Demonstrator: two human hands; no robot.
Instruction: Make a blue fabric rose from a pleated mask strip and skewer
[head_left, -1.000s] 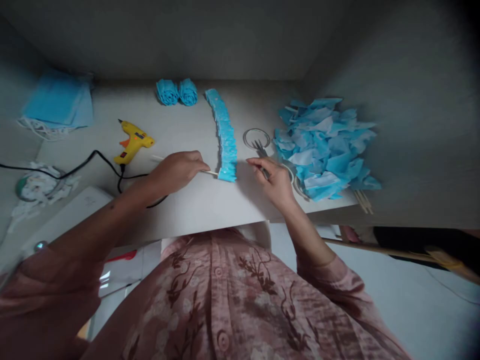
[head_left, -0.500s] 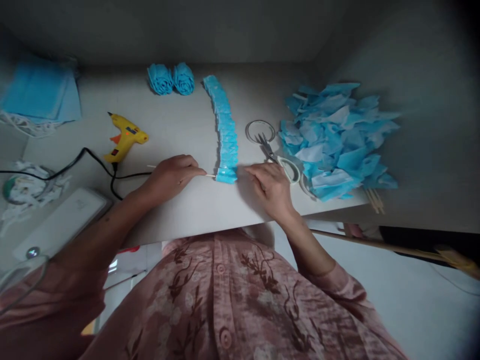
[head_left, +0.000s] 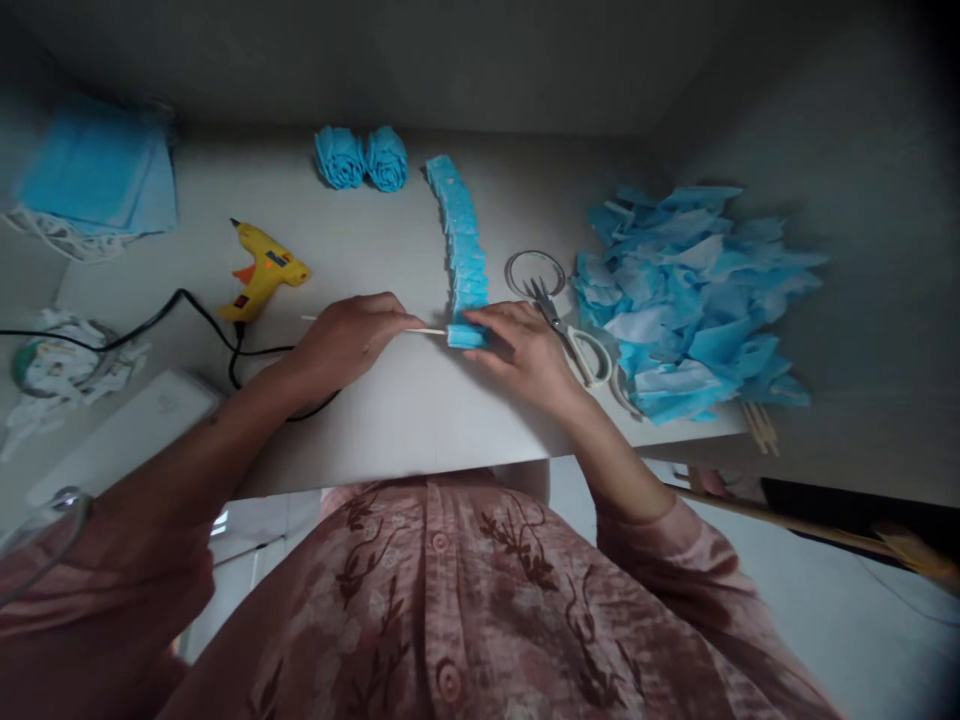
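My left hand (head_left: pixel 346 338) pinches a thin wooden stick (head_left: pixel 431 331) that lies flat on the white table (head_left: pixel 390 410). The stick's tip meets the near end of a long blue pleated strip (head_left: pixel 463 240). That strip runs away from me across the table. My right hand (head_left: pixel 521 350) is closed over this near end, pressing and curling it at the stick.
Scissors (head_left: pixel 566 325) and a wire ring (head_left: pixel 534 272) lie just right of my right hand, beside a heap of blue fabric scraps (head_left: pixel 690 295). Two blue rolled flowers (head_left: pixel 362 157) sit at the back. A yellow glue gun (head_left: pixel 262 280) with black cord lies left. Blue sheets (head_left: pixel 97 180) sit far left.
My right hand slid left from beside the scissors onto the near end of the blue strip and closed on it. The left hand kept holding the stick.
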